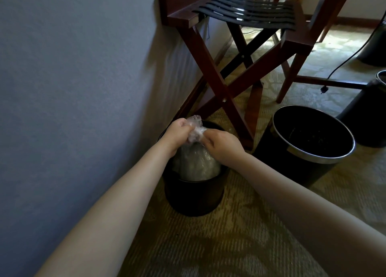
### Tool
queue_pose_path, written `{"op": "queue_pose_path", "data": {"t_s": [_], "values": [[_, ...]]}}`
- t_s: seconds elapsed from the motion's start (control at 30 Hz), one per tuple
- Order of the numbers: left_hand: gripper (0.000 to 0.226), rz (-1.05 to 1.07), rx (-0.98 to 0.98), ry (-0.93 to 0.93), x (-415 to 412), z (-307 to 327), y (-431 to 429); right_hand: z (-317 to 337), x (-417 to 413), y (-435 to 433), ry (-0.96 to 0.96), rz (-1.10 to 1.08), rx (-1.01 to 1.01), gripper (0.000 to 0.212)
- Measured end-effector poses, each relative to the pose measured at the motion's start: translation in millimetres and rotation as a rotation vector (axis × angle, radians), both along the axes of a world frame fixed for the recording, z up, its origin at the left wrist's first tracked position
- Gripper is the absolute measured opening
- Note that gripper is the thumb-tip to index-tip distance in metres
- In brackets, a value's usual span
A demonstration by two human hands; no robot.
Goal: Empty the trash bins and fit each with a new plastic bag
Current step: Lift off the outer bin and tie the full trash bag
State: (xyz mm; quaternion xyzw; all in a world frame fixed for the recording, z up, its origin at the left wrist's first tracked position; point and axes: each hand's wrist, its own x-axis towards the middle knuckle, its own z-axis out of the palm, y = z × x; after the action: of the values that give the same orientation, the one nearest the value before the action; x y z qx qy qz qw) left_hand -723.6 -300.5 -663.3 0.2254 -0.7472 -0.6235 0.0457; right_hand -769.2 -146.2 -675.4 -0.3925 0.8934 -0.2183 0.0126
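1. Plastic bag (196, 164), clear and bulging, is sitting inside the small dark trash bin (194, 197), which is standing on the carpet (229, 235) right beside the wall (73, 88).
2. Left grip (177, 132) is clasping the bag's gathered neck with curled fingers, above the bin's mouth.
3. Right grip (221, 143) is pinching the same bunched neck from the other side, close against the left one.
4. A larger metal-rimmed bin (317, 161) is standing to the right, near a folding wooden luggage rack (219, 88).
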Motion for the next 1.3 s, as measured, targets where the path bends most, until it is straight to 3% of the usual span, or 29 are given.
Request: {"op": "queue_pose_path", "data": {"t_s": [0.1, 0.2, 0.3, 0.4, 0.5, 0.6, 0.67, 0.73, 0.83, 0.87, 0.93, 1.03, 1.1, 1.3], "values": [[0.010, -0.038, 0.094, 0.006, 2.0, 2.9, 2.8, -3.4, 0.4, -0.6, 0.155, 0.046, 0.059, 0.027], [0.005, -0.117, 0.192, -0.016, 6.2, 6.6, 1.9, -4.0, -3.8, -0.3, 0.155, 0.055, 0.112, 0.029], [0.026, -0.276, 0.265, -0.080, 11.0, 10.7, -1.3, -4.6, -6.1, 2.3, 0.134, 0.071, 0.137, 0.032], [0.037, -0.368, 0.243, -0.095, 14.3, 12.3, -1.0, -1.9, -5.9, 3.9, 0.109, 0.100, 0.145, 0.031], [0.033, -0.251, 0.116, -0.065, 12.1, 9.1, 0.1, -1.2, -7.4, 5.7, 0.077, 0.149, 0.133, 0.023], [0.025, -0.150, 0.045, -0.038, 10.4, 8.6, -4.6, 4.9, -7.6, 9.5, -0.168, 0.135, 0.000, 0.014], [0.023, -0.211, 0.052, -0.065, 13.2, 12.6, -7.4, 12.7, -9.7, 9.2, -0.435, -0.061, -0.249, 0.016], [0.024, -0.295, 0.041, -0.109, 16.3, 15.9, -9.0, 18.2, -15.4, 7.1, -0.519, -0.209, -0.391, 0.018], [0.029, -0.376, 0.025, -0.144, 18.5, 18.1, -7.2, 21.5, -20.5, 5.6, -0.682, -0.091, -0.249, 0.047], [0.030, -0.394, 0.002, -0.149, 18.3, 19.1, -6.0, 21.0, -20.0, 5.5, -0.762, -0.025, -0.185, 0.050], [0.030, -0.429, -0.049, -0.155, 18.6, 22.9, -3.7, 18.4, -17.2, 5.7, -0.819, 0.064, -0.123, 0.036], [0.032, -0.447, -0.127, -0.159, 17.8, 24.8, -3.5, 14.9, -14.5, 5.3, -0.707, 0.048, -0.131, 0.006], [0.031, -0.394, -0.266, -0.107, 17.3, 22.8, -3.2, 14.5, -15.3, 5.9, -0.659, 0.047, -0.107, 0.015], [0.021, -0.200, -0.683, 0.124, 16.1, 11.6, 2.6, 21.9, -13.7, -0.3, -0.752, 0.085, -0.012, 0.008]]}}
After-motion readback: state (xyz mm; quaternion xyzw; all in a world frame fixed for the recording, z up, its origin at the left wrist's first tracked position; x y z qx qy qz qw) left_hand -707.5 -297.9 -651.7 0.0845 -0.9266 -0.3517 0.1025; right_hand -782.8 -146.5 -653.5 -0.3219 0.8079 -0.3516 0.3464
